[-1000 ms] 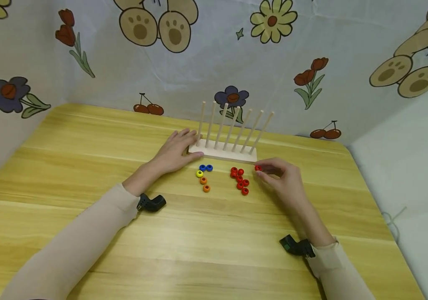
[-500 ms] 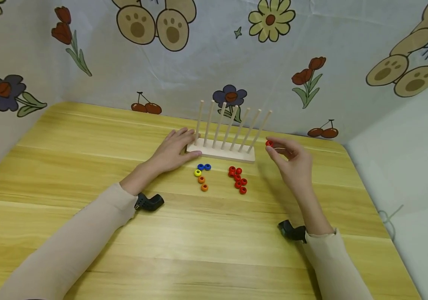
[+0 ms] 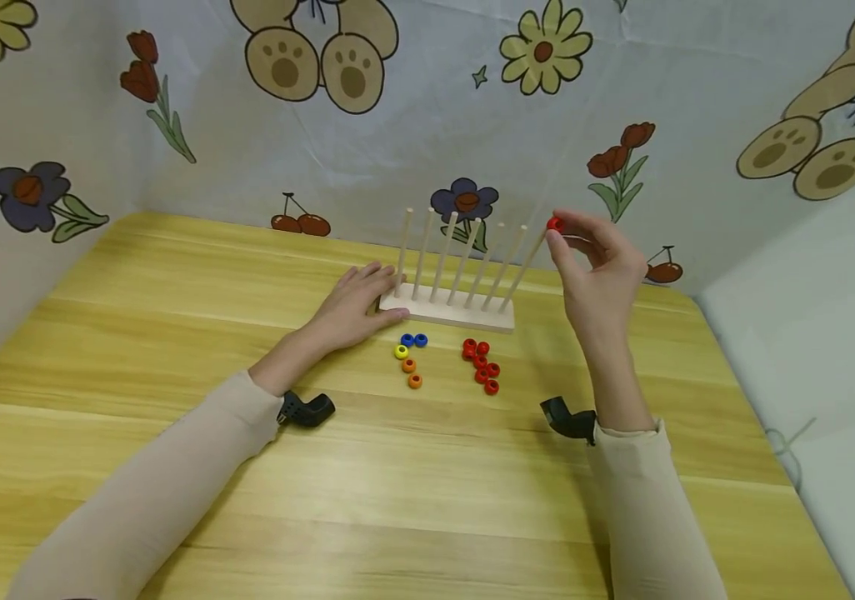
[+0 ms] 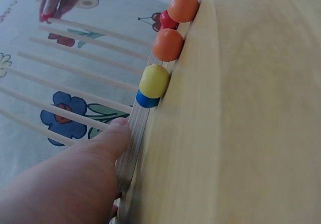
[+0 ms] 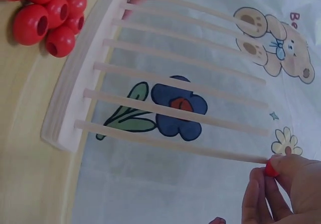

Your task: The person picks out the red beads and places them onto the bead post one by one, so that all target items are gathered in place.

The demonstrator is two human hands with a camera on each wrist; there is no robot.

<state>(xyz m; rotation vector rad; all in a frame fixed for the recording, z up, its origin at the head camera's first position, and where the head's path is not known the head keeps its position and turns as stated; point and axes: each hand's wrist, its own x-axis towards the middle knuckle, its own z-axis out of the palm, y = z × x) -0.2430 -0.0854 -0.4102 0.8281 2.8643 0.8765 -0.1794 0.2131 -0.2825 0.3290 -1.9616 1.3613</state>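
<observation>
My right hand pinches a red bead between thumb and fingertips, right at the top of the rightmost peg of a wooden peg stand. In the right wrist view, this red bead meets the tip of that peg, partly hidden by the fingers. My left hand grips the stand's left end, its thumb along the front edge and the other fingers behind. All the pegs are bare along their visible lengths. In front of the stand lie several loose red beads.
Left of the red beads lie two blue beads, one yellow bead and two orange beads. A patterned cloth hangs close behind the stand at the back edge of the wooden table.
My right hand has lifted the red bead from the table beside the stand, up to the rightmost peg's tip. My left hand has stayed at the stand's left end.
</observation>
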